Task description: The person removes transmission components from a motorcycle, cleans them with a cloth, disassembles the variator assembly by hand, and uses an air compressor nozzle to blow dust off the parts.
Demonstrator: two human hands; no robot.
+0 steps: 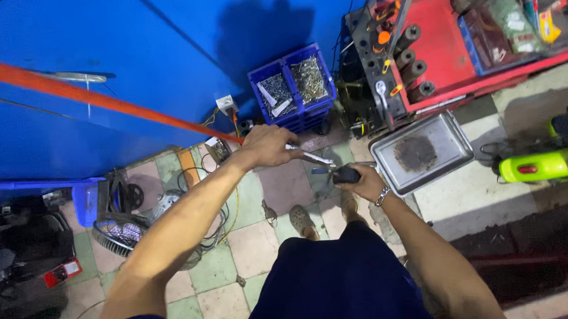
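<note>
Checked tile floor (pixel 256 243) below blue wall (pixel 164 56); left hand (pixel 267 146) grips metal tool (pixel 312 157); right hand (pixel 360 181) clasps black handle (pixel 345 174).

A blue wall (pixel 164 50) filled the ten-to-twelve o'clock part of the view, crossed by an orange bar (pixel 102 100). The floor (pixel 256 243) was worn checkered tile in pale green and pink. At twelve o'clock stood a blue crate (pixel 295 114) of metal parts. A red tool cart (pixel 445 50) occupied one to two o'clock, with a steel tray (pixel 449 133) just below it. At nine o'clock lay a fan grille (pixel 121 233) among cables. Light fell bright and even.
</note>
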